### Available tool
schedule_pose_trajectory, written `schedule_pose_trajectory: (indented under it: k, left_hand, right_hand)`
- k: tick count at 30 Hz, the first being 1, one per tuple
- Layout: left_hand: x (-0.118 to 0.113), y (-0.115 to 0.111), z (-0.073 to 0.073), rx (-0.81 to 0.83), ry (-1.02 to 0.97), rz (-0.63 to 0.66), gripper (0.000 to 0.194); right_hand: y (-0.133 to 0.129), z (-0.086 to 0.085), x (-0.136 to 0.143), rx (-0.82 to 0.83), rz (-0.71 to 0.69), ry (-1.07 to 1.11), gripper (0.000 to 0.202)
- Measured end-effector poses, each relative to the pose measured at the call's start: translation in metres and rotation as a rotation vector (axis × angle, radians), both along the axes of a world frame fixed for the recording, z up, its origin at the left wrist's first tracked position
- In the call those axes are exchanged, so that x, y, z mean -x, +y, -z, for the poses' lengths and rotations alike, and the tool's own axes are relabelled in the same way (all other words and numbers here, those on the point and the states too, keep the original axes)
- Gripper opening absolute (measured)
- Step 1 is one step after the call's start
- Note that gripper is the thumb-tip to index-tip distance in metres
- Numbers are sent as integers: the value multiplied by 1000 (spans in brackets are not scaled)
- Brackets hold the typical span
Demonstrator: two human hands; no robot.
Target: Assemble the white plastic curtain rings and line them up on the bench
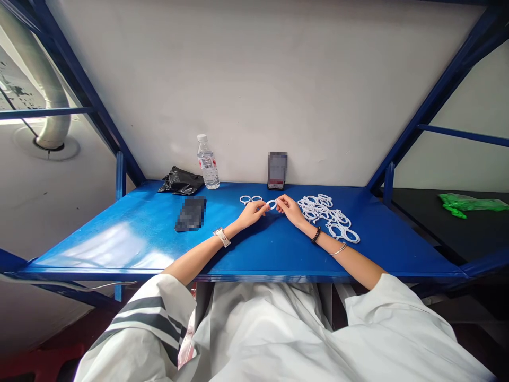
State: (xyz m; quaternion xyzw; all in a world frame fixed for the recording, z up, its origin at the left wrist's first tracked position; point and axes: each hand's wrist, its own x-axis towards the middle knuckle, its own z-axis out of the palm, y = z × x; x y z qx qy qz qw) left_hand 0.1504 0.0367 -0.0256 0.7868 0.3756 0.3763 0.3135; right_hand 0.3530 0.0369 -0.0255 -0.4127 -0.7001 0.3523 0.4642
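Note:
Between my two hands is a white ring (271,205), held just over the blue table (254,254). My left hand (253,212) pinches its left side with thumb and fingertips. On the other side, my right hand (290,208) grips the ring's right edge with closed fingers. Behind my left hand, a pair of white rings (245,200) lies flat on the table, side by side. A loose pile of several white rings (320,207) spreads to the right of my right hand, some of them overlapping.
A phone (277,172) leans upright against the back wall. Left of it stand a clear water bottle (208,164) and a crumpled black plastic bag (181,181). A dark blurred flat object (191,215) lies nearer. Blue frame posts (387,183) rise at the table's sides.

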Motion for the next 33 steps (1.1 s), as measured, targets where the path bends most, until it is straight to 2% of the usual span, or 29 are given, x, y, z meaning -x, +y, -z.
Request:
schedule_pose_trajectory:
  k: [13,19,24,28,33]
  left_hand:
    - [0,-4,0,37,-10,72,75]
    - [-1,-3,2,56,-7,103,69]
    - [-2,3,8,122,-115,107,65]
    - [-2,5,11,175,-177,78,54]
    - [-2,0,10,143,-189,92,52]
  right_hand:
    - [-2,0,2,-51,-43,-19,41]
    - [-2,0,2,-54,-49,-24,37]
    - [4,6,0,-72,-24,-55,33]
    - [9,11,-1,-88,18,-51,32]
    - [9,11,-1,-62,9,-17,34]
